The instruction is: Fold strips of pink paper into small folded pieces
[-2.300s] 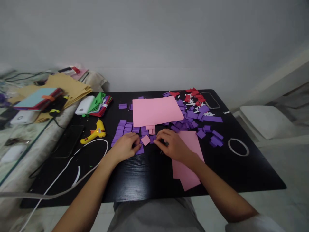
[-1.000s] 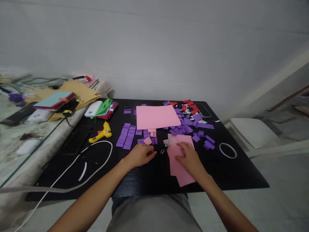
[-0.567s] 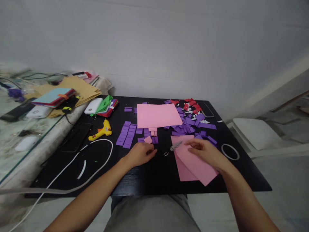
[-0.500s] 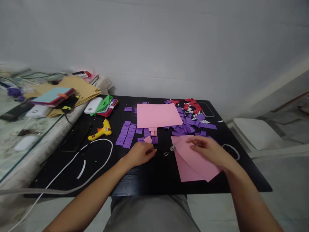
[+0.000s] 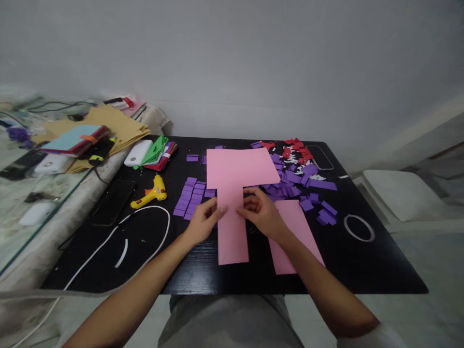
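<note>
A pink paper strip (image 5: pixel 232 237) hangs upright between my hands, in front of the table's middle. My left hand (image 5: pixel 206 220) pinches its left edge, thumb on the front. On the right edge, my right hand (image 5: pixel 261 212) grips it the same way. Behind its top end lies a wide pink sheet (image 5: pixel 241 166). Another pink sheet (image 5: pixel 299 232) rests on the black table (image 5: pixel 195 275), partly under my right forearm. Folded purple pieces (image 5: pixel 190 198) lie in rows left of my left hand.
Loose purple pieces (image 5: pixel 290 181) and red scraps (image 5: pixel 299 149) cover the back right. At the left are a yellow glue gun (image 5: pixel 154 192), a white cable (image 5: pixel 168 224), a dark phone (image 5: pixel 113 203) and green paper (image 5: pixel 155 150). A clear ring (image 5: pixel 358 228) lies right.
A pink strip has come from the right-hand sheets to the middle, in my right hand. My left hand, earlier by the small pink pieces, has taken hold of it too.
</note>
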Available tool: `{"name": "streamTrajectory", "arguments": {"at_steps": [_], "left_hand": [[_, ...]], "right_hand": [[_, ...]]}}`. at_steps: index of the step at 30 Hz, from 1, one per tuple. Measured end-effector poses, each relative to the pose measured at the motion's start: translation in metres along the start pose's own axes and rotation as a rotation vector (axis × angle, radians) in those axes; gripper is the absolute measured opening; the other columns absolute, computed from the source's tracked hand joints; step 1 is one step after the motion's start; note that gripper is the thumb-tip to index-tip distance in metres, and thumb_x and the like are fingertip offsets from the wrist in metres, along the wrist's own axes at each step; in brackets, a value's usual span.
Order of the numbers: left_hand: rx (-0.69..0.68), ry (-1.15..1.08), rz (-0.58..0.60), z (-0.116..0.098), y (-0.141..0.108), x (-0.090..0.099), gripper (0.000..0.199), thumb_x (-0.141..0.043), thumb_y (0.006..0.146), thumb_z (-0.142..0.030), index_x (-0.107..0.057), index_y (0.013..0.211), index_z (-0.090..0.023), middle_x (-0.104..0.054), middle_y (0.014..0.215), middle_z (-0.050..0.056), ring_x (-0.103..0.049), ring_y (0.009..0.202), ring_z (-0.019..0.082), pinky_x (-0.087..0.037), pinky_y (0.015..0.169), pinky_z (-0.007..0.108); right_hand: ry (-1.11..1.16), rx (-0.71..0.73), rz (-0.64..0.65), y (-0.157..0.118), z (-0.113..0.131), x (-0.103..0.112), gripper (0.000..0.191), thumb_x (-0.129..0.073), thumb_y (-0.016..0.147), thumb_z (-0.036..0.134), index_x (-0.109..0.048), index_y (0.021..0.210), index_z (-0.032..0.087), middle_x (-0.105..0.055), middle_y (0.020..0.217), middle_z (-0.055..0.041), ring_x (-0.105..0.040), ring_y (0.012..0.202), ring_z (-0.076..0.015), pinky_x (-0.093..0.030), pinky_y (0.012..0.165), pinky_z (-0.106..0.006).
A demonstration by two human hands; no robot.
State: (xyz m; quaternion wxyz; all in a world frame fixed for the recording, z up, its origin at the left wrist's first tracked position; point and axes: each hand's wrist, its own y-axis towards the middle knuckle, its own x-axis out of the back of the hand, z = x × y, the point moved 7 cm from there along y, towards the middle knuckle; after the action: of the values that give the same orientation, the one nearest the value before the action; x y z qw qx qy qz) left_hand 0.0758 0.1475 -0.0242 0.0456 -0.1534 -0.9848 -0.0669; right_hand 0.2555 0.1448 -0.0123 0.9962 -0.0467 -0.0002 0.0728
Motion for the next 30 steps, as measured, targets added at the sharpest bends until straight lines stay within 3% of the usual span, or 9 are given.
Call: {"name": "streamTrajectory", "arguments": {"at_steps": [5, 9, 20, 24, 27, 30], "left_hand": [[0.103, -0.119, -0.114, 0.002, 0.002, 0.004, 0.043, -0.070, 0.088, -0.058, -0.067, 0.084, -0.015, -0.062, 0.072, 0.000, -0.051, 0.063, 0.013, -0.040, 0.058, 0.025], [0.154, -0.197, -0.103, -0.001, 0.005, 0.004, 0.048, -0.075, 0.083, -0.062, -0.069, 0.083, -0.014, -0.064, 0.070, 0.000, -0.053, 0.061, 0.013, -0.042, 0.058, 0.024], [0.257, -0.288, -0.118, 0.007, 0.006, 0.001, 0.053, -0.075, 0.081, -0.066, -0.067, 0.079, -0.014, -0.062, 0.066, -0.001, -0.051, 0.058, 0.011, -0.040, 0.056, 0.023], [0.246, -0.254, -0.115, 0.007, 0.005, 0.001, 0.053, -0.075, 0.082, -0.066, -0.064, 0.078, -0.015, -0.058, 0.063, -0.003, -0.048, 0.053, 0.009, -0.036, 0.051, 0.021], [0.252, -0.253, -0.095, 0.010, 0.003, -0.002, 0.050, -0.076, 0.081, -0.064, -0.063, 0.081, -0.016, -0.060, 0.064, -0.003, -0.050, 0.051, 0.010, -0.038, 0.050, 0.021], [0.283, -0.257, -0.047, 0.012, 0.002, -0.007, 0.048, -0.077, 0.081, -0.062, -0.063, 0.085, -0.017, -0.062, 0.062, -0.003, -0.052, 0.049, 0.010, -0.040, 0.048, 0.022]], "right_hand": [[-0.475, 0.037, 0.053, -0.018, 0.003, -0.002, 0.023, -0.068, 0.094, 0.040, -0.071, 0.105, 0.021, -0.074, 0.093, -0.0056, -0.066, 0.072, -0.0176, -0.051, 0.066, -0.032], [-0.757, 0.037, 0.134, -0.031, 0.000, -0.001, 0.020, -0.064, 0.098, 0.034, -0.077, 0.095, 0.018, -0.076, 0.093, -0.0088, -0.066, 0.076, -0.0207, -0.048, 0.071, -0.034], [-0.987, -0.093, 0.105, -0.035, -0.007, 0.031, 0.020, -0.062, 0.098, 0.032, -0.078, 0.096, 0.020, -0.076, 0.078, -0.0076, -0.068, 0.071, -0.0234, -0.039, 0.063, -0.032], [-0.866, -0.050, 0.003, -0.028, 0.003, 0.037, 0.017, -0.063, 0.095, 0.033, -0.077, 0.094, 0.022, -0.078, 0.082, -0.0073, -0.070, 0.076, -0.0240, -0.046, 0.067, -0.034], [-0.540, -0.012, -0.082, -0.020, 0.007, 0.032, 0.024, -0.067, 0.094, 0.042, -0.074, 0.102, 0.020, -0.079, 0.097, -0.0090, -0.073, 0.085, -0.0234, -0.055, 0.073, -0.035], [-0.127, -0.102, 0.027, -0.008, -0.004, 0.011, 0.038, -0.071, 0.088, 0.054, -0.072, 0.103, 0.019, -0.076, 0.091, -0.0069, -0.071, 0.071, -0.0191, -0.057, 0.059, -0.031]]}}
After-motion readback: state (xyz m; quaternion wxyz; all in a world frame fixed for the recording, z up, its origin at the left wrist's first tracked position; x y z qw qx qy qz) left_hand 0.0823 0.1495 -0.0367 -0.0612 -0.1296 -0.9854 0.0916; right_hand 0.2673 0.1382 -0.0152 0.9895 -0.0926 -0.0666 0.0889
